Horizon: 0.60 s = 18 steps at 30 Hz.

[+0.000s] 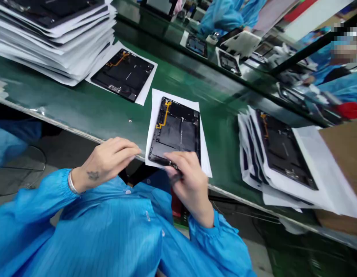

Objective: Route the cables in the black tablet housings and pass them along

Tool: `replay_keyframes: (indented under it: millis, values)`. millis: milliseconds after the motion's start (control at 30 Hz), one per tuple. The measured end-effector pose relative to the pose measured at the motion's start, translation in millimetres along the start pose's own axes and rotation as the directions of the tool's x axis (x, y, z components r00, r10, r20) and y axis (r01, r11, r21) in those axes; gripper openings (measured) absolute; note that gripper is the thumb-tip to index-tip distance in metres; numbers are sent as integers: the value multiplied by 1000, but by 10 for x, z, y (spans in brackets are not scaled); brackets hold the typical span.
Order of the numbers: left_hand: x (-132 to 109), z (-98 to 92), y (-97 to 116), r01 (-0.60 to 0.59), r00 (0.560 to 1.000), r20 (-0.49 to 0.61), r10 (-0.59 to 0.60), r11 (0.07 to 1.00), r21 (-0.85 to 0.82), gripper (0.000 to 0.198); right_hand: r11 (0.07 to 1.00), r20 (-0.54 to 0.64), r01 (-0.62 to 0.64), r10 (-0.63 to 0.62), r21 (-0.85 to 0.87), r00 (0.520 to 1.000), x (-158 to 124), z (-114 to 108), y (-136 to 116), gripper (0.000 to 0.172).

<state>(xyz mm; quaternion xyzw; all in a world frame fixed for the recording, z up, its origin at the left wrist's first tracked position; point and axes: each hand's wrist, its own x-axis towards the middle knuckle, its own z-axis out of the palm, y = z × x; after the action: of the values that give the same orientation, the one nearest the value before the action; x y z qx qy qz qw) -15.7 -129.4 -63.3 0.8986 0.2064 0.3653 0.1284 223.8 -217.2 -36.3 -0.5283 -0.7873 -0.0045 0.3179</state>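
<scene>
A black tablet housing (172, 134) with an orange flex cable (164, 117) lies on a white paper sheet (205, 154) at the bench's front edge. My right hand (191, 181) is closed over the housing's lower edge, fingers on top and thumb below; part of the grip is hidden. To the left of the housing, my left hand (109, 159) hovers by the bench edge. Its fingers are pressed together and bent forward, and whatever may be between the tips does not show. The left hand and the housing are apart.
Behind to the left, another tablet housing (123, 73) lies on paper beside a tall stack of paper-layered housings (60, 50). A second stack (284, 150) stands at right near a cardboard box (344, 154). Co-workers in blue sleeves (224, 17) work across the bench.
</scene>
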Motion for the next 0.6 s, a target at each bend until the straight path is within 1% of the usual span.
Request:
replay_keyframes:
  millis: [67,133,200,233,267,333,400,467,500,533,600]
  values:
    - [40,86,14,-83,996,36,81,996,41,17,985,-129,-102,120,141,984,-49,-71,-42,32]
    - [110,160,36,-128,990,66,125,990,54,14,965,-253,-183,227,185,940,-80,-99,-106,45]
    - [195,207,51,-127,989,80,123,991,37,14,949,-357,-235,298,210,885,-93,-79,-153,57]
    - [237,218,54,-112,990,89,110,993,21,14,939,-384,-239,321,247,866,-98,-58,-162,61]
    - [276,222,54,-94,990,104,93,996,5,14,925,-385,-233,341,301,858,-105,-33,-161,61]
    - [337,211,49,-58,988,145,61,998,-21,16,893,-353,-187,344,409,870,-124,13,-133,51]
    - [370,189,41,-37,981,191,44,998,-42,16,886,-300,-167,316,434,900,-147,44,-93,33]
    - [382,168,30,-25,974,225,37,998,-56,16,916,-236,-148,248,372,940,-169,64,-63,17]
    - [382,160,22,-19,970,239,34,998,-65,16,936,-200,-131,205,328,958,-179,73,-56,13]
    - [382,154,13,-17,968,247,34,997,-73,16,952,-169,-111,164,284,972,-188,85,-54,11]
    - [380,147,-6,-16,966,255,39,996,-93,16,978,-158,-55,88,202,983,-203,122,-64,12]
